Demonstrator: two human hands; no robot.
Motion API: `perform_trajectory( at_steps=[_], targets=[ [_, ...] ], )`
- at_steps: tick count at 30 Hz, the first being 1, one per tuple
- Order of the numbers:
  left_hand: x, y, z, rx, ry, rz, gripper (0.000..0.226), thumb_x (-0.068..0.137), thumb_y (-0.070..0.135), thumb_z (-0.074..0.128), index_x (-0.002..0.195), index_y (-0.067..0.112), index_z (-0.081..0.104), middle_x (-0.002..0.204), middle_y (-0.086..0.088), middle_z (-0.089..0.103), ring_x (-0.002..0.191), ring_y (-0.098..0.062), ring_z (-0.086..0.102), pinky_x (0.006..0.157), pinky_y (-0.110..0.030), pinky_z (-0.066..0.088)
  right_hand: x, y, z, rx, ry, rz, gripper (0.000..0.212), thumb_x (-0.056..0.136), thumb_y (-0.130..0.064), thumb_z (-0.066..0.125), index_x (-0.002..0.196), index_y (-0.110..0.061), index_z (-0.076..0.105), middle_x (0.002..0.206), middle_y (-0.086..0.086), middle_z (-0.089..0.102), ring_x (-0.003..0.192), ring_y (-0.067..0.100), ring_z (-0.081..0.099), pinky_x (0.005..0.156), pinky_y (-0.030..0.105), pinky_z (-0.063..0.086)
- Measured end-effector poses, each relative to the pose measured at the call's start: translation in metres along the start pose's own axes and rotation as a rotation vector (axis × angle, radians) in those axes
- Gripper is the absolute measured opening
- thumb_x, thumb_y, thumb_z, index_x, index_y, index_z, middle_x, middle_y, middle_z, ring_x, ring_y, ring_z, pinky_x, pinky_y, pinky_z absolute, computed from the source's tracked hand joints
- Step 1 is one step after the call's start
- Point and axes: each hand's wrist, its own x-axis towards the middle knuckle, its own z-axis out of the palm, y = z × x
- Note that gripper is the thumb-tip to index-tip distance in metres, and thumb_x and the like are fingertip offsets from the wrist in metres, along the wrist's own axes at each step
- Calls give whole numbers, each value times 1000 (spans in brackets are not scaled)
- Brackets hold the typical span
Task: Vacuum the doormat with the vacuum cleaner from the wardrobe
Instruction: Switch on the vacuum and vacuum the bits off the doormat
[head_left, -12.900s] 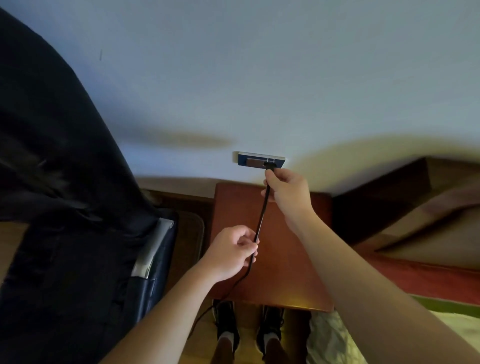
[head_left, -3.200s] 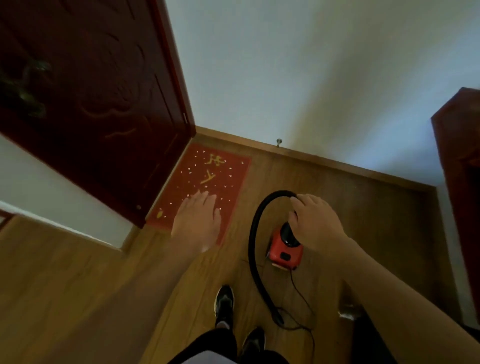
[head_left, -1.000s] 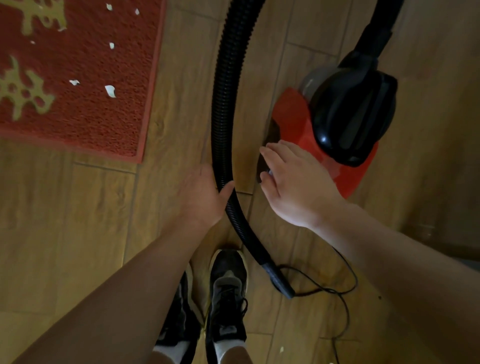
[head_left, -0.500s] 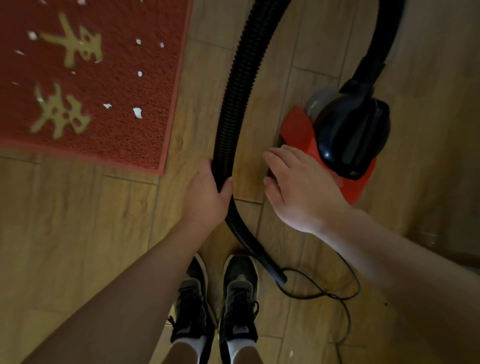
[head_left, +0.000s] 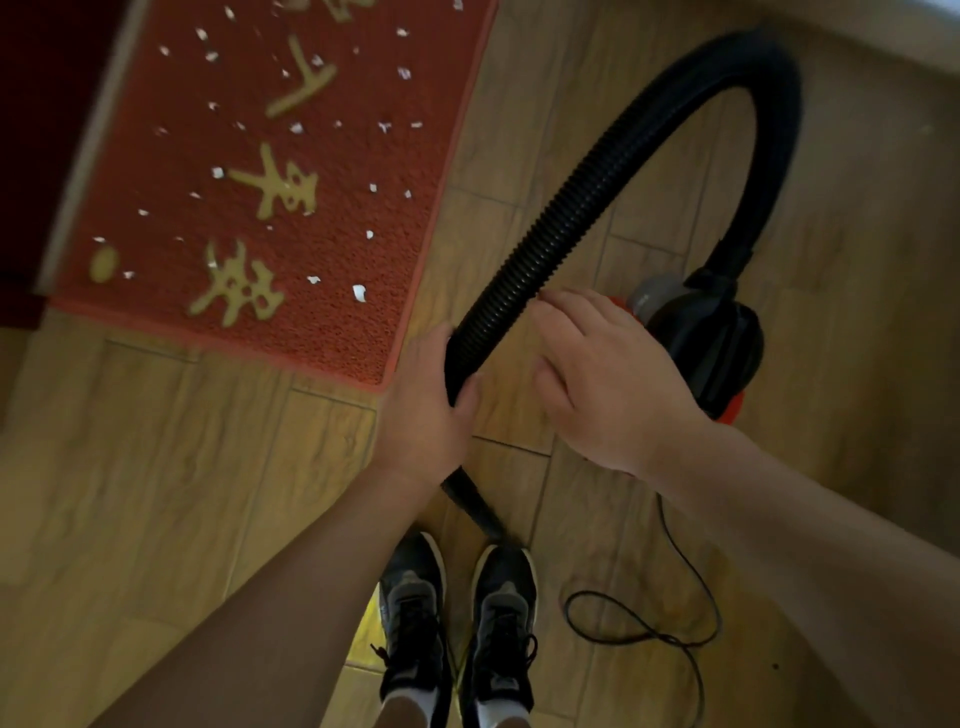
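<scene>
Seen from the head camera, the left hand (head_left: 423, 410) grips the black hose (head_left: 587, 192) beside the red doormat (head_left: 291, 208), which is strewn with white scraps, while the right hand (head_left: 608, 379), fingers straight, hangs above the vacuum cleaner (head_left: 711, 338) on the wooden floor (head_left: 156, 467), perhaps brushing the hose.

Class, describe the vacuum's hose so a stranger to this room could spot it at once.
Find the red doormat on the wooden floor. Right of it, a thick black hose arches from the red vacuum cleaner to the left hand gripping it. Unlike the thin cord, it is ribbed.
</scene>
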Motion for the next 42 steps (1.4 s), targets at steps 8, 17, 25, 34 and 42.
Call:
perform_trajectory(
  at_steps=[8,17,25,34,42],
  targets=[
    [-12,7,-51,77,-17,17,43,96,18,65,136,21,52,113,2,51,96,-13,52,80,-31,46,8,-30,-30,-4,73,-104,47,94,-26,50,133,-1,57,127,12,61,119,27,55,104,38,45],
    [-24,10,-82,200,0,149,48,91,15,70,137,18,55,113,-2,53,101,-22,53,83,-39,51,21,-57,-45,-76,76,-231,45,89,-25,61,127,-1,59,123,13,60,118,31,54,107,45,43],
    [-36,11,-100,288,21,211,51,87,14,73,135,16,56,112,-7,54,99,-28,53,80,-46,50,28,-66,-31,-129,7,-311,46,82,-34,73,118,-8,65,113,6,68,106,29,63,104,47,40],
    [-48,-11,-110,270,-3,83,54,89,31,74,138,19,55,127,0,58,120,-21,53,100,-39,46,8,-72,-21,-15,91,-212,42,85,-36,70,116,-9,65,106,4,67,97,27,61,94,46,43],
    [-58,-35,-131,352,7,-54,43,90,26,72,130,25,59,123,7,62,115,-17,56,98,-30,42,-8,-58,-44,7,72,-150,49,89,-46,50,120,-10,62,111,3,66,104,26,58,99,42,37]
  ],
)
